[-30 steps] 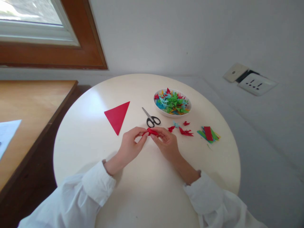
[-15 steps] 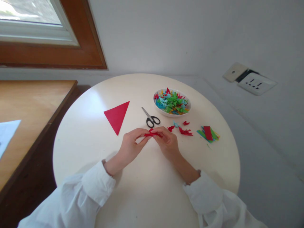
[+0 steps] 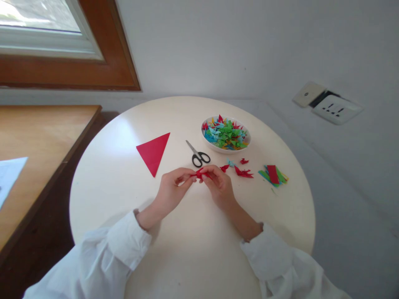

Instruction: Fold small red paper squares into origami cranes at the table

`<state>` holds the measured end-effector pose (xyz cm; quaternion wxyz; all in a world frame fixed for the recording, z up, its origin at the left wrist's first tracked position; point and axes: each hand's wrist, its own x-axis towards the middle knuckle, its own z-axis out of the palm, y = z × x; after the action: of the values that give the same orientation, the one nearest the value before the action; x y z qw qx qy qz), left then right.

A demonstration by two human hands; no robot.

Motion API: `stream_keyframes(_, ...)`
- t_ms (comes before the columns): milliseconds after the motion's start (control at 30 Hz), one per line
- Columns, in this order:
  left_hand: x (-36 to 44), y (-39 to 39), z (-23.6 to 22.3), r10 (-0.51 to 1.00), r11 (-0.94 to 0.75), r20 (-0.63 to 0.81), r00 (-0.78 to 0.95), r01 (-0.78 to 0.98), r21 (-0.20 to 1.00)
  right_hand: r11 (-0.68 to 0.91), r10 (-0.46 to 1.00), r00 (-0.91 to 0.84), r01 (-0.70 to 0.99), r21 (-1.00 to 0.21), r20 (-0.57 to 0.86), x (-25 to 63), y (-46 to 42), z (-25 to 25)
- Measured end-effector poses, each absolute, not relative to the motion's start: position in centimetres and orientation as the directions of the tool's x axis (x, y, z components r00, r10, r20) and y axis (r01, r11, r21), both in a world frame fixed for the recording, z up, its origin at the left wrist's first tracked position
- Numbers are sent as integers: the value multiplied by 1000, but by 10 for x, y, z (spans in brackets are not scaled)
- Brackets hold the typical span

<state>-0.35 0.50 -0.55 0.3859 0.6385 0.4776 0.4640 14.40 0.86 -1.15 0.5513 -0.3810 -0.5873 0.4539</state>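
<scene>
Both hands pinch one small red folded paper crane (image 3: 200,174) above the round white table (image 3: 193,257). My left hand (image 3: 173,185) grips its left end between thumb and fingertips. My right hand (image 3: 220,187) is closed on its right side, and the fingers hide part of the paper. Just beyond the hands lies a pair of scissors (image 3: 201,158) with black handles. Small red folded cranes (image 3: 243,172) and a light blue one (image 3: 230,163) lie right of my right hand. A red paper triangle (image 3: 154,154) rests to the left.
A white oval bowl (image 3: 225,150) full of colourful folded cranes stands toward the back of the table. At the right is a small stack of coloured paper pieces (image 3: 273,174). A wooden desk (image 3: 46,128) stands at the left, and a wall socket (image 3: 336,109) is at the right.
The fingers of both hands have shifted slightly around the red paper, and the right fingers have moved a little. The things on the table lie as before.
</scene>
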Motion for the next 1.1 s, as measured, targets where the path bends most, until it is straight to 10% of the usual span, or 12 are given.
stream_keyframes(1100, 5, 3, 7, 999, 8, -4, 45, -92, 996, 396, 918, -63, 212, -893, 392, 143, 7, -16)
